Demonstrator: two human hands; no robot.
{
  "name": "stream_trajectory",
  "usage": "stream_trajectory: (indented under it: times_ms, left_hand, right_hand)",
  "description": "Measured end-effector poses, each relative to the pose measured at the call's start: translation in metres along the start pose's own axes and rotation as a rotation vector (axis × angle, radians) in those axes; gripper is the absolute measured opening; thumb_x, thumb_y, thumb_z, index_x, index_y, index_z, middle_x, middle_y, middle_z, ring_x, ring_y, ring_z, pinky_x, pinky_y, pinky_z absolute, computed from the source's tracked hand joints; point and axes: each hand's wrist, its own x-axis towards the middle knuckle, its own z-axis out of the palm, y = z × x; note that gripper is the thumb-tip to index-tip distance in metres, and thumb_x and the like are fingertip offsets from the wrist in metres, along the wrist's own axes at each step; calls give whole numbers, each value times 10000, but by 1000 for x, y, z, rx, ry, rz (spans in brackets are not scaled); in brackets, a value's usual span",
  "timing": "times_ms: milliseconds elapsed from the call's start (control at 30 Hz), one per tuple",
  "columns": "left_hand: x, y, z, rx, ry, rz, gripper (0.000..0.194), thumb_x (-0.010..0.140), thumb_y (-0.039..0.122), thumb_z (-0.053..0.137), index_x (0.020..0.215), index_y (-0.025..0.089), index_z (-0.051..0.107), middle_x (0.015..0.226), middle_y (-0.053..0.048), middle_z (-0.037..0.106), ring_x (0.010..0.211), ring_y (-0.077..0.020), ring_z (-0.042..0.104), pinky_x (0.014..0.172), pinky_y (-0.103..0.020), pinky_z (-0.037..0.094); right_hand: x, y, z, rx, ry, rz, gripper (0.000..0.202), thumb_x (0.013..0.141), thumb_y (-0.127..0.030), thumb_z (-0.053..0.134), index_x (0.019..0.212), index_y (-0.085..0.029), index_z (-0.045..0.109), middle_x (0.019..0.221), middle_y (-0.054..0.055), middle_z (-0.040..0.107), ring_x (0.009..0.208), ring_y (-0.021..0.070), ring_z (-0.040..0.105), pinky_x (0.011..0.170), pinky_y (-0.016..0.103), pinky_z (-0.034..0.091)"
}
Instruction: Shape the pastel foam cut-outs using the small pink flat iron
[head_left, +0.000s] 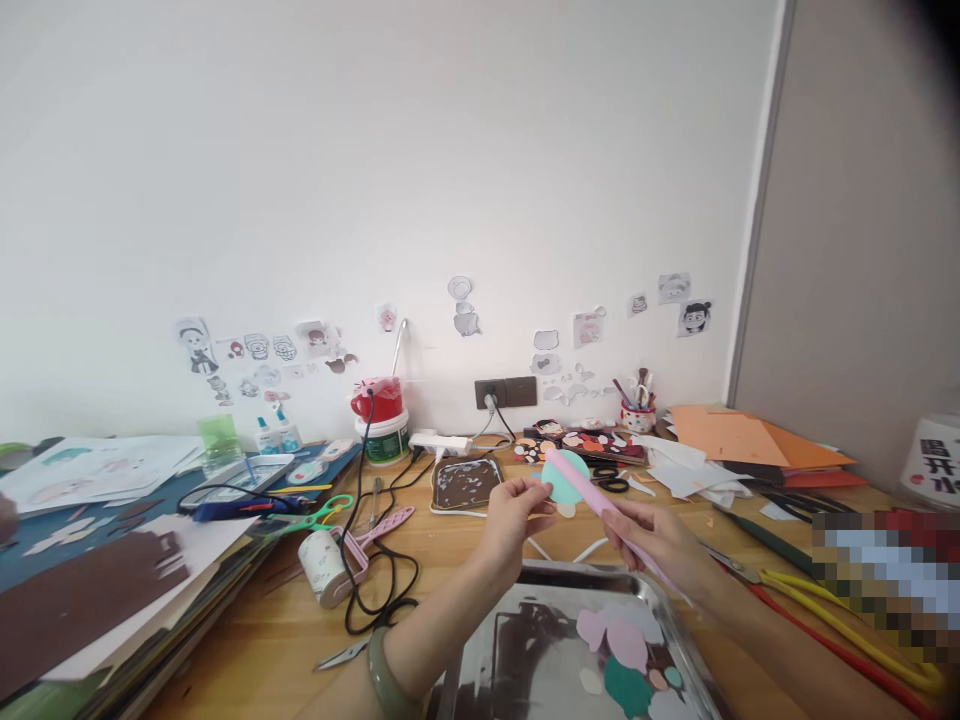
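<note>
My left hand (519, 505) pinches the edge of a rounded mint-green cutout (559, 488) above the far edge of a metal tray. In my right hand (643, 540) is a long, flat pink stick-like tool (589, 490), its kind unclear. The pink tool slants up to the left, and its far end overlaps the mint cutout in view; whether they touch I cannot tell. Below my hands, the metal tray (491, 625) holds a pink cutout (628, 642), a dark teal cutout (627, 686) and several smaller pieces.
Left of the tray are a pink lint roller (324, 568), black cables (405, 575) and green scissors (334, 512). Behind lies a brown-filled shallow dish (466, 483). Orange sheets (739, 440) and yellow-handled scissors (840, 605) lie right. Another person's hand (6, 520) shows at far left.
</note>
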Motion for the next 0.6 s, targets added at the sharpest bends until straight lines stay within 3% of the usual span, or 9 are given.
stream_trajectory:
  times_ms: [267,600]
  left_hand:
    - [-3,0,3,1,-47,-34,287,529,335,682,695,126,577,708,-63,609,617,-124,560,537,-210,430]
    - [9,5,-11,25,-17,-82,177,511,237,682,599,127,574,608,-41,597,527,-77,516,535,-182,412]
  right_hand:
    - [0,-6,0,-4,3,16,355,694,-495,490,669,-144,536,530,-45,447,378,51,408,378,187,336]
    - [3,-5,-11,-17,33,-2,347,723,-472,465,588,-154,503,525,-39,439,415,67,413,404,193,337]
